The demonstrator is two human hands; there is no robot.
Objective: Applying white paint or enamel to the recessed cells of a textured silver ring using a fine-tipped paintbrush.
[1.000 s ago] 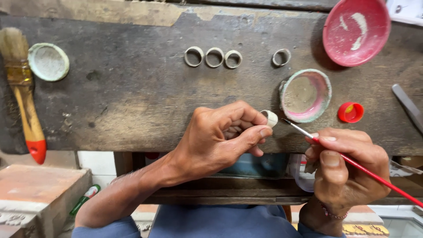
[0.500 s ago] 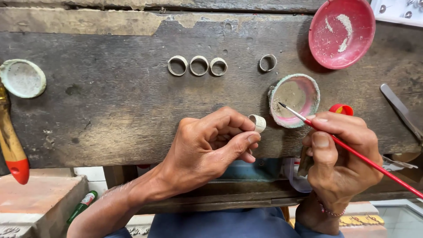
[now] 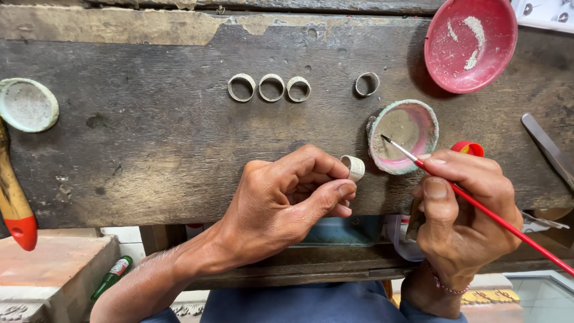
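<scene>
Since a moment ago the tip of the red brush (image 3: 478,206) has come up from beside the ring (image 3: 353,167) and now dips into the little round dish (image 3: 402,136), while the ring has stayed pinched in the left hand.

The left hand (image 3: 287,200) is closed on the ring with its fingertips, near the front edge of the desk (image 3: 149,149). It holds the ring up off the wood, maybe so the brush can reach it from all sides. The right hand (image 3: 463,209) is closed on the brush like a pencil. The dish sits just beside the hands, so the brush has only a short way to go.

The ring is a wide, pale grey band with tiny lines on its outside. Four more rings (image 3: 272,88) lie in a row toward the back edge. A red bowl (image 3: 470,45) sits at the back right corner.
</scene>
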